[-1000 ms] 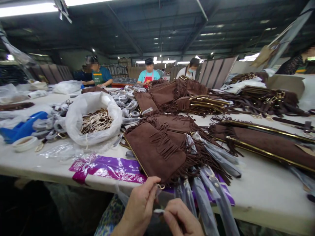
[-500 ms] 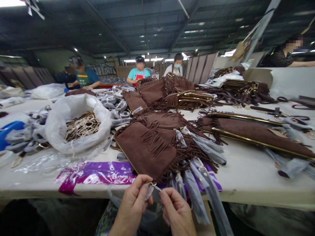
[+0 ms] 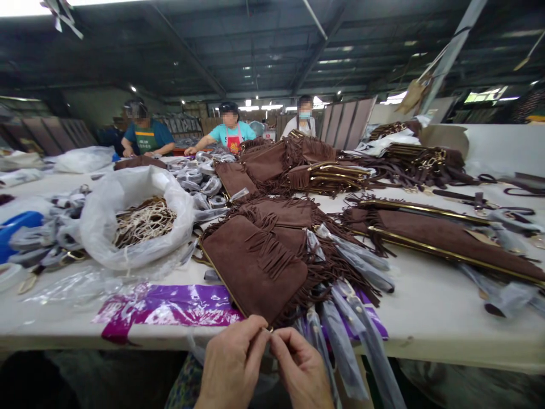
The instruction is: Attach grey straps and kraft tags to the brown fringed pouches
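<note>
At the table's front edge, my left hand (image 3: 234, 360) and my right hand (image 3: 300, 363) meet fingertip to fingertip, both pinched. A bit of gold metal (image 3: 269, 328) shows between them, at the lower corner of a brown fringed suede bag (image 3: 255, 267). My left fingers close round this small metal piece; what my right fingers pinch is hidden. The bag lies on other fringed bags. Straps in clear plastic wrap (image 3: 340, 341) hang over the edge just right of my hands.
An open plastic bag of cords (image 3: 145, 224) stands left on the white table (image 3: 443, 318). Purple plastic (image 3: 183, 304) lies along the front edge. More brown bags (image 3: 451, 236) lie right. Wrapped straps (image 3: 200, 176) are heaped behind. Three people (image 3: 232, 133) are across the table.
My hands have come closer together, and the ring and thin strand seen between them earlier are now mostly covered. Across the table, the person in turquoise has stretched an arm to the left.
</note>
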Tool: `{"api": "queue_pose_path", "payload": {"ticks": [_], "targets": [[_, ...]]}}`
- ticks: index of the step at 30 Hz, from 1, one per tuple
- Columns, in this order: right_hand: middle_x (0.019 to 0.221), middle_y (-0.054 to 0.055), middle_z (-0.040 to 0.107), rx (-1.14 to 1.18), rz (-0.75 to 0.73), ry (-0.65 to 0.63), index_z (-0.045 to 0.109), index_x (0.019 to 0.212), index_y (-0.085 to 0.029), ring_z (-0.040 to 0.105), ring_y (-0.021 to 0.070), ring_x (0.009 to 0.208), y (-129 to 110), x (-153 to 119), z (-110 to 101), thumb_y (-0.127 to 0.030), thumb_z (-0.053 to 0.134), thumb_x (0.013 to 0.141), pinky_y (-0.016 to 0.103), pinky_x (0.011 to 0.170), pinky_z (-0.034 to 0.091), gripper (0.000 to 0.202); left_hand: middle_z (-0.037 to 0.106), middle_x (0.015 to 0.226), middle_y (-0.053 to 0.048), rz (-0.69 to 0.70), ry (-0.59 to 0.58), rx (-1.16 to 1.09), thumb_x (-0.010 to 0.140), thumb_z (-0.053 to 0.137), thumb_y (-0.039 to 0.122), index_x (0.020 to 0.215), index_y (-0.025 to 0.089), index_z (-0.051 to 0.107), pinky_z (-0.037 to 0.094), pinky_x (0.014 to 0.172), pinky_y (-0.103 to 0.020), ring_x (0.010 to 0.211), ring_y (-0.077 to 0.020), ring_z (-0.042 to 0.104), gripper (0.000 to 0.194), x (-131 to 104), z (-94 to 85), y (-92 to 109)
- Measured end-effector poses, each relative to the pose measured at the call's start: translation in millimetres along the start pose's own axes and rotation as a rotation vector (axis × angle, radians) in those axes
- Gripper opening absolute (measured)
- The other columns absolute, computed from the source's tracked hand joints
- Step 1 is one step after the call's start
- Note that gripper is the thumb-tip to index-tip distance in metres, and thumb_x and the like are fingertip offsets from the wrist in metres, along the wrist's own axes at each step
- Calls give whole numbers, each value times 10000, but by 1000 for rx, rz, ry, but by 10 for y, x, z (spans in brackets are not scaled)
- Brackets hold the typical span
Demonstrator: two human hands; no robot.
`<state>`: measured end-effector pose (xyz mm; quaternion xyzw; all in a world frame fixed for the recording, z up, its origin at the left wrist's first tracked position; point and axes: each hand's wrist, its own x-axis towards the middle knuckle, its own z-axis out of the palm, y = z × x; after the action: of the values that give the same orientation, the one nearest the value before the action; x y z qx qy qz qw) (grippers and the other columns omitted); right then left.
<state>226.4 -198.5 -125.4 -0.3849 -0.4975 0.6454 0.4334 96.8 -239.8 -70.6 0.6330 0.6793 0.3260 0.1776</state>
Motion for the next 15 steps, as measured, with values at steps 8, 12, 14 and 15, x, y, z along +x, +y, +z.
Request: {"api": "queue_pose_path", "payload": {"ticks": [8, 12, 14, 15], "targets": [[689, -4, 640, -71, 56, 17, 694, 1015, -200, 445, 85, 422, -15, -159, -51, -654, 662, 781, 188, 386, 328, 511, 563, 753, -27, 130, 149, 110, 947, 426, 204, 685, 195, 558, 352, 668, -281, 755, -185, 529, 294, 171, -171, 89], [776, 29, 680, -392, -251, 66, 699, 1033, -223, 550, 113, 445, -263, -90, -164, -477, 527, 933, 228, 482, 479, 323, 546, 762, -23, 111, 139, -146, 959, 425, 245, 696, 190, 526, 380, 684, -273, 747, -170, 527, 287, 283, -339, 175], [817, 33, 694, -525, -407, -15, 712, 1002, -238, 613, 128, 520, -427, 9, -200, -361, 506, 954, 224, 562, 525, 245, 545, 754, -24, 109, 111, -217, 952, 439, 257, 689, 191, 526, 384, 673, -275, 734, -169, 529, 285, 313, -353, 206], [825, 31, 701, -570, -468, -73, 719, 972, -246, 644, 138, 577, -486, 63, -205, -322, 512, 949, 219, 599, 539, 222, 551, 758, -30, 108, 102, -236, 948, 443, 256, 689, 191, 532, 386, 671, -280, 737, -172, 534, 282, 319, -342, 211]]}}
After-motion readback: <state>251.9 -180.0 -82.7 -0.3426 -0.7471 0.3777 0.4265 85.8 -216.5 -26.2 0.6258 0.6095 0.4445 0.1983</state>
